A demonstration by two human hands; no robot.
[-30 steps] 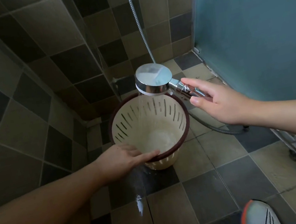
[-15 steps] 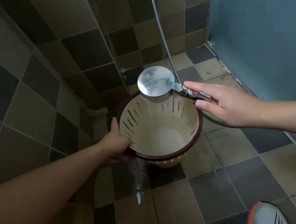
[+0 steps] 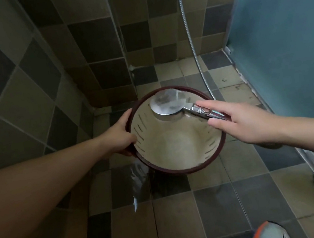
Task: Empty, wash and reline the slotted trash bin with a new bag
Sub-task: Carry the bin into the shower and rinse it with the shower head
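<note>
The slotted trash bin (image 3: 179,146), cream inside with a dark red rim, is held above the tiled floor (image 3: 237,204) near the corner of the shower walls. The left hand (image 3: 120,137) grips its left rim, fingers curled around the edge. The right hand (image 3: 241,122) holds the chrome shower head (image 3: 167,103) by its handle, fingers pinching it, and the head hangs over the bin's far side. Water runs down to the floor under the bin.
</note>
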